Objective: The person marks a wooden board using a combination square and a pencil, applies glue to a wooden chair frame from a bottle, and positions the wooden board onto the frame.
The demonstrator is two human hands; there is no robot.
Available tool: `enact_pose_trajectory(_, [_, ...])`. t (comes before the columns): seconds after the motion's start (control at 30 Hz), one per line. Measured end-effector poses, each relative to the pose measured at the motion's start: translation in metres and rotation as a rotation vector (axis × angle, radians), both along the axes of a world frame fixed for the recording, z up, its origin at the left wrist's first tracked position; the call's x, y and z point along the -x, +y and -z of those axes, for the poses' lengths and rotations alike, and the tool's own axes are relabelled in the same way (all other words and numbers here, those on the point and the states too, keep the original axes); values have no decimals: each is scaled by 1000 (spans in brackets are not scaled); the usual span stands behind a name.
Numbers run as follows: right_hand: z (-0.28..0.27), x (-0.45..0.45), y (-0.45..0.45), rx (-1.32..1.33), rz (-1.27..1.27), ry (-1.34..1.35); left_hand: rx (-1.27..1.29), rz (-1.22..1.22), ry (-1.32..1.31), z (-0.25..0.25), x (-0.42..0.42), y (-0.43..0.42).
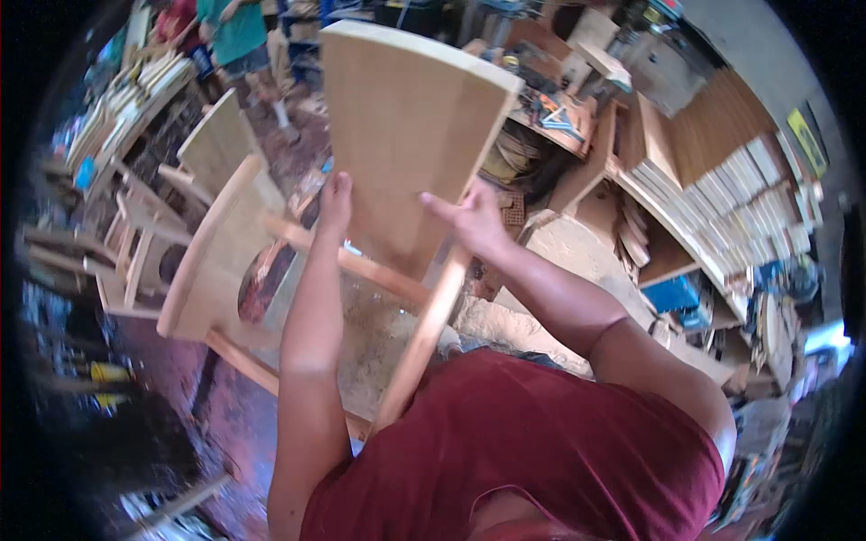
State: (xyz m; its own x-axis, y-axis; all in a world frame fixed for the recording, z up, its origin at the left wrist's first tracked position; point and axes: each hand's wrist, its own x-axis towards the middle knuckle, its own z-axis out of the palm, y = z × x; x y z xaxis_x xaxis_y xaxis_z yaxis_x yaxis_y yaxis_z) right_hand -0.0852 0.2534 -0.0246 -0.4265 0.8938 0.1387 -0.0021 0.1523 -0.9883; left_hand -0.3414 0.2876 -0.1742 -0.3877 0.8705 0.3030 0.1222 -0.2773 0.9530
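Note:
A wide, pale wooden panel [406,117] with a slightly curved top edge stands up in front of me. My left hand [336,203] grips its left edge, thumb up. On the right edge, my right hand [471,221] is closed, its thumb lying across the panel's face. Below it are wooden rails [388,275] and a long leg-like bar [424,338] that reaches toward my shirt. To the left is a curved wooden board [212,261] with a rounded cutout, joined to the rails. Whether the panel is fixed to this frame, I cannot tell.
More wooden chair-like pieces [144,225] stand at the left. Stacked boards [722,180] fill a shelf on the right, above a blue box [672,293]. A cluttered workbench [559,117] is behind the panel. Two people, one in a green shirt [233,32], stand at the back left.

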Motion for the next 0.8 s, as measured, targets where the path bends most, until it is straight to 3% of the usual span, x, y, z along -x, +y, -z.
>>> enact_pose_trajectory(0.1, [-4,3,5,-77,52,107,16,-4,28,-12,3,11])
enact_pose_trajectory(0.13, [-5,3,8,-66,51,189,9,21,46,-29,-5,11])
enact_pose_trajectory(0.2, [1,2,18,-81,78,245,-164,-278,176,-65,-18,-2])
enact_pose_trajectory(0.3, [10,3,47,-153,131,305,-285,-252,311,-127,-45,-39])
enact_pose_trajectory(0.37, [18,7,75,-203,172,321,-475,135,337,-179,-97,-60])
enact_pose_trajectory(0.43, [34,12,106,-180,179,350,-397,545,658,-237,-158,-81])
enact_pose_trajectory(0.47, [44,29,120,-298,378,319,-248,892,589,-261,-191,-88])
enact_pose_trajectory(0.5, [39,27,121,-301,377,326,-433,1106,556,-247,-229,-70])
enact_pose_trajectory(0.53, [32,23,118,-308,436,182,-222,1339,600,-263,-261,-79])
enact_pose_trajectory(0.6, [37,19,119,-351,560,-42,12,1778,329,-275,-322,-98])
enact_pose_trajectory(0.7, [55,-1,119,-347,575,-144,-162,1976,540,-269,-380,-99])
enact_pose_trajectory(0.77, [53,-27,107,-293,545,-184,87,1836,1022,-264,-400,-83])
enact_pose_trajectory(0.8, [64,-38,111,-254,528,-199,165,1756,1106,-238,-406,-62])
